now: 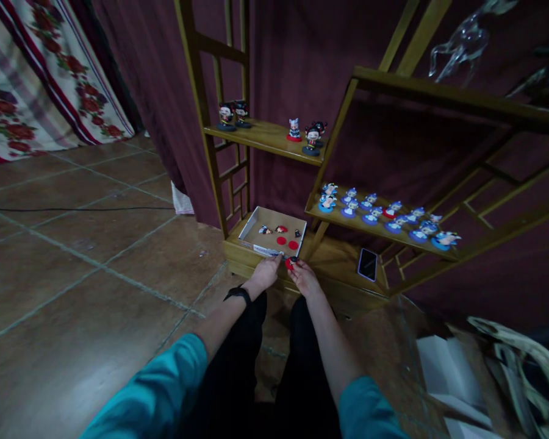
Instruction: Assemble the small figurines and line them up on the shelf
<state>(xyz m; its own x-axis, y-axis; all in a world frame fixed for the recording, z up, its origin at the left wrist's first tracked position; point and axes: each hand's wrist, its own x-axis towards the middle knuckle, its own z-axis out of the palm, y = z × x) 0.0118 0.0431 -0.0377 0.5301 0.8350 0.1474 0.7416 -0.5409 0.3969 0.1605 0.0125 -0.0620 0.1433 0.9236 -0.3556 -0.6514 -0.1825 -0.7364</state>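
Both hands' grip clamped on red piece (pixel 290 263), left hand (pixel 266 272), right hand (pixel 304 278), before box (pixel 256 220).

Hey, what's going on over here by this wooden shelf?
A person in teal sleeves reaches both hands toward the base of a wooden shelf unit. The right hand holds a small red piece, and the left hand meets it at the front edge of a shallow cardboard tray. The tray holds two red discs and a few small parts. Blue-based figurines line the shelf to the right, beside a phone.
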